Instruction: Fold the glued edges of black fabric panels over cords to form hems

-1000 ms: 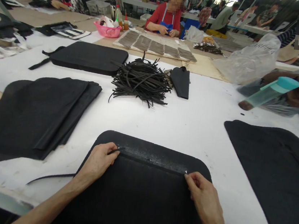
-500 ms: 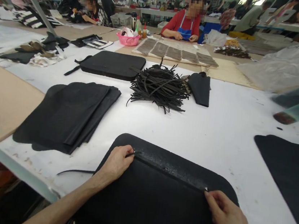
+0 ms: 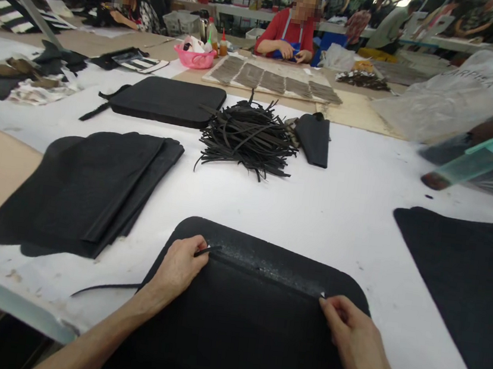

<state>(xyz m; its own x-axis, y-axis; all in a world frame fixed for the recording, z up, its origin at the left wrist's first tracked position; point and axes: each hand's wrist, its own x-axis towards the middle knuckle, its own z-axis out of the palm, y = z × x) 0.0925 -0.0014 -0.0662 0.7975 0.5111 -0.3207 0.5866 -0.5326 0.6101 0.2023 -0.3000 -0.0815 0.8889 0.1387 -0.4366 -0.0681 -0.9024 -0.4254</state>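
Note:
A large black panel (image 3: 246, 334) with rounded corners lies in front of me, a shiny, whitish-specked band (image 3: 259, 264) running along its far part. Above the left end of that band, my left hand (image 3: 185, 261) pinches a thin black strip (image 3: 215, 249) whose short end pokes out past the fingertips. A longer strip tail (image 3: 103, 288) shows on the table left of my forearm, perhaps the same strip. At the band's right end, my right hand (image 3: 348, 328) has thumb and fingers pressed together on the panel. A tiny white spot shows at those fingertips; what they grip is unclear.
Beyond the panel sits a heap of black strips (image 3: 247, 137), beside a thick black padded piece (image 3: 167, 100). Stacked black sheets (image 3: 88, 189) lie left, another black sheet (image 3: 464, 277) right. A teal-lidded bottle (image 3: 474, 155) lies near plastic bags. A co-worker in red (image 3: 287, 34) sits opposite.
The whole view has shifted, so things appear farther left, and more of the teal-lidded bottle shows. Both hands keep nearly the same places on the panel.

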